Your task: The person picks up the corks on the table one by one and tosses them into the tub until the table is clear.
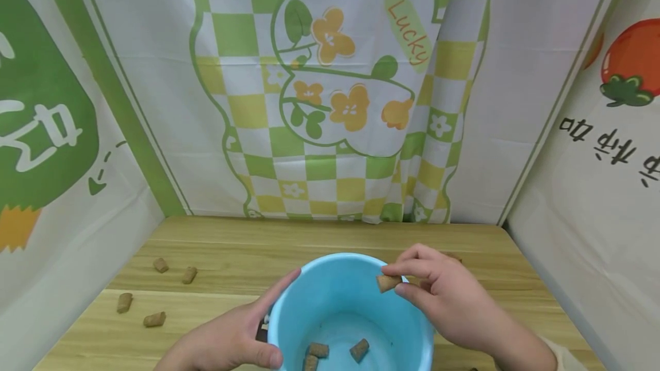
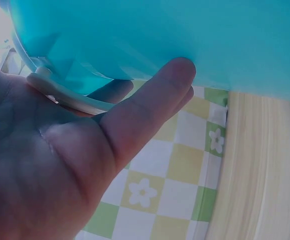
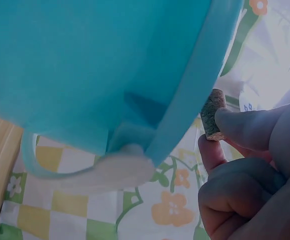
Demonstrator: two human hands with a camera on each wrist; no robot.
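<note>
While three corks (image 1: 359,350) lie in the blue bucket (image 1: 340,285), a fourth cork (image 1: 388,283) is at the rim

Clock positions: head view, from the middle of the bucket's mouth, 12 o'clock away from the person.

In the bucket: three corks visible on the floor. Two sit close together toward 8 o'clock, the lower cut by the frame edge; one lies apart toward 5 or 6 o'clock. The near part of the floor is out of frame, so the count is a minimum.

In transit: the right hand (image 1: 446,296) pinches the fourth cork between thumb and fingers at 1 to 2 o'clock, over the mouth and near the rim. Not yet released.

Steadying: the left hand (image 1: 234,328) is spread open along the outer wall at 8 to 10 o'clock, fingers nearly straight, thumb at the rim; it holds no cork.

Outstanding: four loose corks (image 1: 154,319) on the counter (image 1: 247,245), at 9 to 10 o'clock, well apart from the bucket. A brown sliver (image 1: 454,257) behind the right hand is too hidden to identify.

Judgement: collection looks roughly half done, assuming the corks are going in; direction of travel is inferred.
</note>
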